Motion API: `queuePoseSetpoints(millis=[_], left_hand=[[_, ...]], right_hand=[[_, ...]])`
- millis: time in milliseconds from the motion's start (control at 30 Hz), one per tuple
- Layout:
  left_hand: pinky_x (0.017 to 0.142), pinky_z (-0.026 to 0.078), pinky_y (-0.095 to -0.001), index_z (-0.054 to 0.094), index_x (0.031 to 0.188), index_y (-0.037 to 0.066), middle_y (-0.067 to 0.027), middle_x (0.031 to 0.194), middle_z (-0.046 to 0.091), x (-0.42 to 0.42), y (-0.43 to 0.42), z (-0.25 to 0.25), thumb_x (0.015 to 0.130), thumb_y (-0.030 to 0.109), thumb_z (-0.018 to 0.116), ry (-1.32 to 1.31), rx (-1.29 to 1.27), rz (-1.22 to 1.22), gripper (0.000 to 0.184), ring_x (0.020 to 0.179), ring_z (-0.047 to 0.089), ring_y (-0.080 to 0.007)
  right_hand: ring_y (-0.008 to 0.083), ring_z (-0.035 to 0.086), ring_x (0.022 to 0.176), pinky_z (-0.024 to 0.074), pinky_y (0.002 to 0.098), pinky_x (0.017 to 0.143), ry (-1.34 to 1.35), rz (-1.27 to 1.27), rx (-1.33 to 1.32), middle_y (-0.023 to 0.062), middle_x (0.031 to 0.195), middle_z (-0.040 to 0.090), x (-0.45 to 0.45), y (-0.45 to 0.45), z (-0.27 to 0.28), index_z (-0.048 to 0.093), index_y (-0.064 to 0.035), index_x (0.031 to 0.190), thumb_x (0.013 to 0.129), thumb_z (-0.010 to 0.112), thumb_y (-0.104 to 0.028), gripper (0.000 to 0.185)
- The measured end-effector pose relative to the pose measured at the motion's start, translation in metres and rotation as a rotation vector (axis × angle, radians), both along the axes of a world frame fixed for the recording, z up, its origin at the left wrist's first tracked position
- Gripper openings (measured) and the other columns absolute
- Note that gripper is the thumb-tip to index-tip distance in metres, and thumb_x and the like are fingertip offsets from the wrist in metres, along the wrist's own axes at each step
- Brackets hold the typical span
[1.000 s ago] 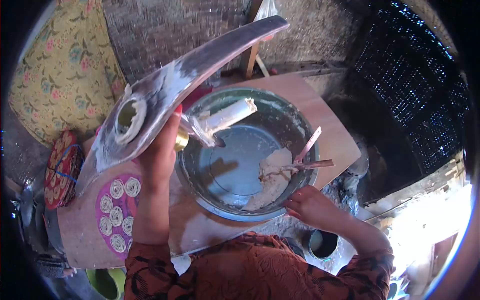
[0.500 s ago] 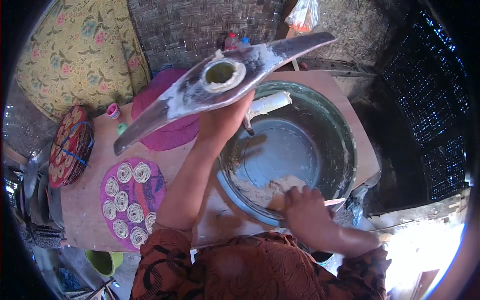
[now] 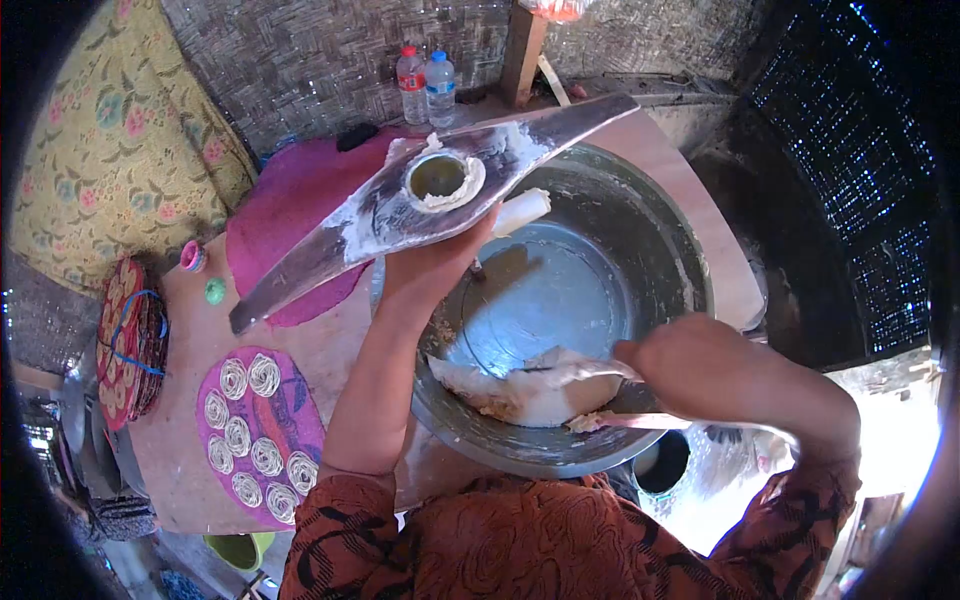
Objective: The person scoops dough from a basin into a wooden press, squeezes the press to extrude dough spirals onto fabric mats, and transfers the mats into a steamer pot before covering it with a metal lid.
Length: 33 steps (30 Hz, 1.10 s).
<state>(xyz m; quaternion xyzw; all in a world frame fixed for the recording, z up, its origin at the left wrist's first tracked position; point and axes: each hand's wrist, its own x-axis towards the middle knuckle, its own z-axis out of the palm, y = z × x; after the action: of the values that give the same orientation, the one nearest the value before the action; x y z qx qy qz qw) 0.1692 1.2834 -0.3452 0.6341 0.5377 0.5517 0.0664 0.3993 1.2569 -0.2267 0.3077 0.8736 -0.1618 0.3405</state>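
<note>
My left hand (image 3: 436,262) grips a long wooden press (image 3: 380,215) from below, tilted over the basin's left side. Pale paste rings the round hole in its middle. A whitish cylinder (image 3: 522,212) shows just right of that hand. Inside the large round basin (image 3: 665,235), a mass of pale dough (image 3: 535,398) lies along the near wall. My right hand (image 3: 680,368) is closed round a dough-coated stick (image 3: 592,371) that reaches into the dough. A second stick (image 3: 645,421) rests on the basin's near rim, below that hand.
Noodle-like coils lie on a purple mat (image 3: 262,430) at the left. Behind it are a pink sheet (image 3: 290,210), a tied red stack (image 3: 133,340) and two bottles (image 3: 440,90). A dark bucket (image 3: 662,462) stands below the table at the right.
The wooden press swung right and levelled somewhat, then the view shifted. My right hand went from the basin's rim down to the dough, and now grips a stick, raised to the right.
</note>
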Motion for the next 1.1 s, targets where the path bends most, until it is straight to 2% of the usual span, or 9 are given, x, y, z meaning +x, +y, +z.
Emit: queuePoseSetpoints(millis=[100,167,267,400,567,700,833,967,1100], left_hand=[[0.098,0.036,-0.036,0.059,0.114,0.01,-0.0082,0.116,0.059,-0.002,-0.001,-0.01,0.078,0.019,0.071,-0.274,-0.015,-0.008,0.039,0.11,0.053,-0.0228],[0.098,0.036,-0.0367,0.059,0.114,0.008,-0.0098,0.118,0.058,-0.008,0.002,-0.019,0.077,0.016,0.071,-0.212,0.053,0.018,0.04,0.111,0.052,-0.0232],[0.098,0.036,-0.0384,0.058,0.115,0.006,-0.0117,0.118,0.056,-0.01,-0.001,-0.023,0.078,0.015,0.07,-0.136,0.027,0.01,0.039,0.111,0.051,-0.025],[0.1,0.034,-0.0431,0.058,0.116,0.008,-0.0139,0.119,0.055,-0.008,-0.006,-0.023,0.078,0.019,0.068,-0.039,0.0,-0.02,0.04,0.112,0.051,-0.0316],[0.106,0.025,-0.0409,0.046,0.127,0.002,-0.0167,0.134,0.041,-0.008,-0.006,-0.018,0.078,0.013,0.068,0.654,0.391,0.057,0.055,0.125,0.038,-0.0314],[0.102,0.032,-0.0449,0.057,0.117,0.011,-0.0105,0.121,0.055,-0.003,-0.011,-0.02,0.083,0.023,0.063,0.087,0.189,-0.055,0.037,0.117,0.047,-0.0309],[0.102,0.032,-0.0454,0.058,0.115,0.01,-0.0102,0.12,0.055,-0.012,-0.009,-0.027,0.08,0.02,0.066,0.119,0.134,-0.072,0.038,0.115,0.048,-0.0308],[0.102,0.031,-0.0454,0.059,0.114,0.01,-0.0108,0.12,0.055,-0.012,-0.014,-0.035,0.08,0.017,0.066,0.108,0.098,-0.03,0.036,0.116,0.047,-0.0318],[0.104,0.029,-0.0448,0.059,0.116,0.008,-0.0126,0.123,0.053,-0.006,-0.015,-0.023,0.08,0.017,0.066,0.111,0.043,-0.048,0.037,0.118,0.044,-0.033]], right_hand=[[0.0343,0.064,0.088,0.0516,0.0458,0.073,0.073,-0.022,-0.095,0.0244,0.094,0.063,0.005,0.009,-0.064,0.056,0.0025,0.11,0.082,0.056,-0.016,0.034],[0.0359,0.062,0.091,0.0498,0.0466,0.078,0.035,-0.291,-0.297,0.0254,0.097,0.062,-0.01,0.001,-0.11,0.053,0.0029,0.115,0.081,0.054,-0.015,0.038],[0.0374,0.062,0.091,0.0497,0.0462,0.079,0.137,-0.236,-0.325,0.026,0.099,0.061,-0.022,-0.012,-0.157,0.053,0.003,0.115,0.078,0.053,-0.01,0.039],[0.0387,0.061,0.089,0.0503,0.0462,0.075,0.229,-0.204,-0.42,0.0272,0.097,0.061,-0.031,-0.017,-0.137,0.048,0.0032,0.118,0.077,0.05,-0.006,0.042],[0.0372,0.062,0.085,0.0514,0.0443,0.07,0.259,-0.025,-0.396,0.0261,0.09,0.061,0.0,-0.015,-0.074,0.043,0.0026,0.125,0.077,0.05,-0.005,0.049],[0.03,0.064,0.075,0.0524,0.0407,0.061,0.22,0.208,-0.047,0.0198,0.085,0.062,0.009,-0.004,-0.034,0.047,0.0039,0.123,0.079,0.05,-0.008,0.046],[0.0273,0.064,0.067,0.0522,0.0387,0.055,0.566,0.217,0.161,0.016,0.084,0.062,-0.006,-0.012,-0.07,0.051,0.003,0.119,0.079,0.05,-0.008,0.042],[0.0315,0.065,0.072,0.0522,0.0423,0.059,0.435,0.195,0.18,0.0163,0.084,0.062,-0.044,-0.007,-0.155,0.054,-0.0057,0.112,0.084,0.048,-0.013,0.03],[0.0317,0.065,0.071,0.0517,0.0429,0.058,0.309,0.311,0.096,0.0148,0.078,0.063,-0.037,0.015,-0.125,0.057,-0.0061,0.109,0.085,0.047,-0.014,0.028]])
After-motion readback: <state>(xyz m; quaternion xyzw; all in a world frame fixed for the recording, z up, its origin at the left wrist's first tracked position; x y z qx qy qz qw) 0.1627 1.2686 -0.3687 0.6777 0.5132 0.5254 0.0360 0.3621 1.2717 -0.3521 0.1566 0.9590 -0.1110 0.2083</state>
